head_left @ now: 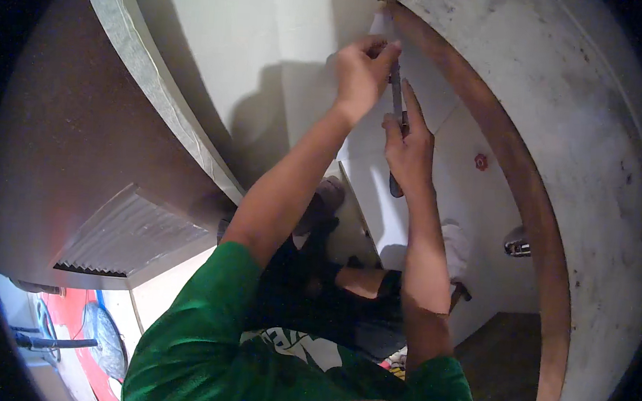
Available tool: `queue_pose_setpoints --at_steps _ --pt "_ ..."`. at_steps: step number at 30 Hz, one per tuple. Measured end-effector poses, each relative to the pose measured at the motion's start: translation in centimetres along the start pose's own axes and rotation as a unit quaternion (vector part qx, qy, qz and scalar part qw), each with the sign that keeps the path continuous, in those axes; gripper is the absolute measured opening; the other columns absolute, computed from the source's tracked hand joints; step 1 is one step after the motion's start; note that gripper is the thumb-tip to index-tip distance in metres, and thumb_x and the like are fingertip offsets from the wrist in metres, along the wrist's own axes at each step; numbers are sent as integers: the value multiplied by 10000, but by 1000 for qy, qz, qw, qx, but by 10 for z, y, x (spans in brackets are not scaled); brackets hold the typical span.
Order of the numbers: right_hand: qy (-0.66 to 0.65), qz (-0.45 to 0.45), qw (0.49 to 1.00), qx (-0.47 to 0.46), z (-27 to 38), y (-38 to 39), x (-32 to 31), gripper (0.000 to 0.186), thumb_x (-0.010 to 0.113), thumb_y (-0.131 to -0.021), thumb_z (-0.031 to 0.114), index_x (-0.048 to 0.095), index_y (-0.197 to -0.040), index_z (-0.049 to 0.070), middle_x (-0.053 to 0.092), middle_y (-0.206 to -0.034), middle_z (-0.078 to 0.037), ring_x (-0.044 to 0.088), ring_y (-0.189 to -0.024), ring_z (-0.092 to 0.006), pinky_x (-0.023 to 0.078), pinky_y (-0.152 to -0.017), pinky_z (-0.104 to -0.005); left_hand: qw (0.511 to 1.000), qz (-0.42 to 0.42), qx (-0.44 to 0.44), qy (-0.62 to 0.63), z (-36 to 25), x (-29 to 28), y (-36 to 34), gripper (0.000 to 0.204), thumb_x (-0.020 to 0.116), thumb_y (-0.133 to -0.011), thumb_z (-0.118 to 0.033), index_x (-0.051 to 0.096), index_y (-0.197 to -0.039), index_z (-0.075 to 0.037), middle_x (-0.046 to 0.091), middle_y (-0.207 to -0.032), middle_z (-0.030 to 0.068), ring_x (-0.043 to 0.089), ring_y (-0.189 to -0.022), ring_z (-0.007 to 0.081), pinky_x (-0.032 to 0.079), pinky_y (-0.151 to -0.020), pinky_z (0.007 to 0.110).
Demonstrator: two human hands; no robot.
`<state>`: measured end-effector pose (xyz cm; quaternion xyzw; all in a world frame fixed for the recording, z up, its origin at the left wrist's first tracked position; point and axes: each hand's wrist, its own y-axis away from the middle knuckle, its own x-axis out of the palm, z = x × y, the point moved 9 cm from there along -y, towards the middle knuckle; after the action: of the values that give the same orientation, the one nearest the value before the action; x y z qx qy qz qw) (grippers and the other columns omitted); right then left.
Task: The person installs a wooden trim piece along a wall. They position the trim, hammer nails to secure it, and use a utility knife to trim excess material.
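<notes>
My right hand [413,151] is closed around the dark handle of a long narrow tool [397,95] with a grey metal shaft or blade; its index finger lies stretched along the shaft. The handle's rounded dark end sticks out below the palm. My left hand [364,72] is raised at the tool's far end, with thumb and fingers pinched together. Whatever sits between those fingertips is too small or hidden to name. Both hands are in front of a white wall, beside the upper end of a brown wooden door frame [509,141].
To the left stands a brown door [71,115] with a louvred vent [141,231]. A red valve handle [480,162] and a chrome fitting [518,243] are on the white wall at right. A stained pale wall [612,179] borders the frame. A red mat [68,311] lies lower left.
</notes>
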<state>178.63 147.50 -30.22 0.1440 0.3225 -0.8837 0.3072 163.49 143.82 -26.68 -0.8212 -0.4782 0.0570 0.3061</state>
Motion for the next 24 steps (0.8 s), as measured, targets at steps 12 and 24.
queue_pose_setpoints --at_steps 12,24 --pt "143 38 988 39 4 -11 6 513 465 -968 197 301 -1454 217 630 -1091 -233 595 -912 -469 495 -726 -542 991 51 -10 -122 -9 0 -11 261 604 -852 -184 662 -762 55 563 -557 198 552 -494 276 466 -552 403" --pt "163 -55 982 -75 -1 -9 8 484 441 -955 36 417 -1424 153 631 -837 -184 544 -561 -162 464 -549 -315 999 31 -34 -2 11 3 -10 201 648 -814 -126 663 -742 61 539 -530 189 486 -446 192 422 -493 380"
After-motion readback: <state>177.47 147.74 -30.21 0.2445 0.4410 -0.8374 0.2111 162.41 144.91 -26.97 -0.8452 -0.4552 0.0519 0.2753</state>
